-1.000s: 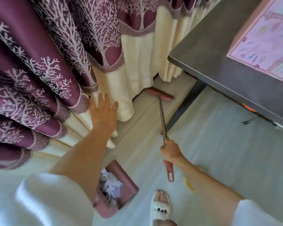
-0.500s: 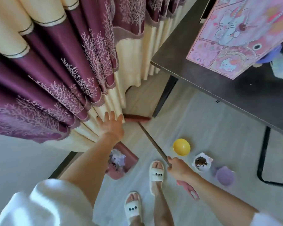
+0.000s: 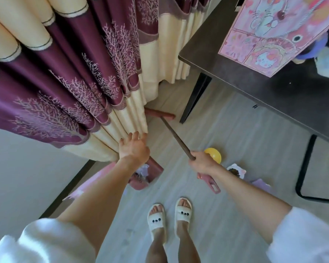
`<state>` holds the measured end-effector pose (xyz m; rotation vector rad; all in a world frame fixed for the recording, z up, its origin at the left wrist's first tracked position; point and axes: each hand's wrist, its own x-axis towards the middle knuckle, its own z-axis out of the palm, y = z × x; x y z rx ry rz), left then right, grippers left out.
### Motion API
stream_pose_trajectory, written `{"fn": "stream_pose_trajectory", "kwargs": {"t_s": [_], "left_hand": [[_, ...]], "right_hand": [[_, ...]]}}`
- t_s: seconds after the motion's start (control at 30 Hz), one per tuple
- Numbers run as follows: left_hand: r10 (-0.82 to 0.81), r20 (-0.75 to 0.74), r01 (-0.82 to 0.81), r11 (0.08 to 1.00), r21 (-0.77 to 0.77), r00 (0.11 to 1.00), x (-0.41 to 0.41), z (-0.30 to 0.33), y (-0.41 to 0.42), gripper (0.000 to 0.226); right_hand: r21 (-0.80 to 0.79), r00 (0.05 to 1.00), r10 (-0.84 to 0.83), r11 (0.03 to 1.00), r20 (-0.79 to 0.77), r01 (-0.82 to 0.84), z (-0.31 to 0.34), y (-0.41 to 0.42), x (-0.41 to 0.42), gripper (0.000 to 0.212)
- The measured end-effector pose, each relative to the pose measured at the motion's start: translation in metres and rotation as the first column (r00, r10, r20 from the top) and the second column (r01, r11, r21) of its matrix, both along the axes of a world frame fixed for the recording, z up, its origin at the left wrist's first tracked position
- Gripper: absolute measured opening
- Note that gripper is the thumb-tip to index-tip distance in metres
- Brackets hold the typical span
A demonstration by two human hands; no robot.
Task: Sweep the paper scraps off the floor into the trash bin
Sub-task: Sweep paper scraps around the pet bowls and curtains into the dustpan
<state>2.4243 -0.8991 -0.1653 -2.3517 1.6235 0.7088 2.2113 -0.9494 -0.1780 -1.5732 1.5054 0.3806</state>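
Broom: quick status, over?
Left hand open, pushing curtain aside. Right hand grips broom, head at curtain hem. Dustpan holds scraps. Table leg close.

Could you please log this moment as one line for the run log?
left hand: pressing cream-and-purple curtain aside | right hand: gripping long-handled pink broom | broom head at curtain hem

At the frame's centre, the left hand (image 3: 134, 149) presses straight fingers against the cream hem of the purple curtain (image 3: 68, 76), which fills the upper left. The right hand (image 3: 202, 162) grips the broom (image 3: 176, 138), whose head lies on the floor (image 3: 226, 215) at the curtain's foot. Below the left wrist sits a pink dustpan (image 3: 152, 174) holding paper scraps (image 3: 143, 171). A dark table (image 3: 254, 78) crosses the upper right; a yellow bowl (image 3: 215, 154) lies beside the right hand.
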Motion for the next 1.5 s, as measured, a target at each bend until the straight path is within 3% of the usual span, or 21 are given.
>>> {"fn": "stream_pose_trajectory", "kwargs": {"t_s": [0.17, 0.27, 0.5, 0.57, 0.67, 0.83, 0.97, 1.07, 1.13, 1.3, 1.5], "left_hand": [[0.018, -0.057, -0.018, 1.0, -0.01, 0.998, -0.007, -0.013, 0.016, 0.051], [0.048, -0.092, -0.047, 0.999, 0.016, 0.995, -0.011, -0.014, 0.022, 0.051], [0.103, -0.204, -0.101, 0.995, 0.023, 0.974, -0.035, -0.001, 0.025, 0.046], [0.1, -0.224, -0.097, 0.995, 0.022, 0.969, -0.046, 0.005, 0.023, 0.047], [0.087, -0.252, -0.083, 0.996, 0.024, 0.964, -0.058, 0.006, 0.019, 0.046], [0.043, -0.283, -0.044, 0.999, 0.0, 0.958, -0.074, 0.009, 0.003, 0.049], [0.009, -0.29, -0.018, 0.999, -0.028, 0.957, -0.081, 0.014, -0.012, 0.048], [-0.016, -0.297, -0.002, 0.998, -0.059, 0.955, -0.085, 0.017, -0.024, 0.048], [-0.04, -0.306, 0.009, 0.995, -0.104, 0.951, -0.089, 0.021, -0.033, 0.048], [-0.114, -0.309, 0.025, 0.959, -0.281, 0.944, -0.098, 0.018, -0.064, 0.049], [-0.111, -0.286, 0.042, 0.971, -0.236, 0.952, -0.113, -0.008, -0.095, 0.051]], "right_hand": [[0.093, 0.995, 0.071, 0.994, -0.068, -0.065, -0.021, -0.008, 0.02, 0.029], [0.106, 0.964, 0.202, 0.977, -0.175, -0.185, -0.021, 0.02, -0.001, 0.035], [0.152, 0.901, 0.268, 0.962, -0.342, -0.228, 0.017, 0.069, -0.075, 0.048], [0.172, 0.921, 0.216, 0.971, -0.324, -0.167, 0.028, 0.079, -0.091, 0.051], [0.181, 0.981, 0.008, 0.983, -0.192, 0.027, 0.039, 0.091, -0.111, 0.05], [0.116, 0.966, -0.238, 0.962, -0.098, 0.249, 0.049, 0.097, -0.12, 0.043], [0.011, 0.969, -0.195, 0.98, -0.149, 0.199, 0.055, 0.079, -0.12, 0.049], [0.021, 0.951, -0.285, 0.957, -0.116, 0.29, 0.058, 0.063, -0.124, 0.023], [0.012, 0.919, -0.38, 0.924, -0.103, 0.383, 0.057, 0.056, -0.128, 0.019], [-0.011, 0.914, -0.373, 0.926, -0.158, 0.376, 0.034, 0.04, -0.133, 0.019], [-0.031, 0.903, -0.37, 0.928, -0.22, 0.372, 0.005, 0.017, -0.151, 0.034]]}}
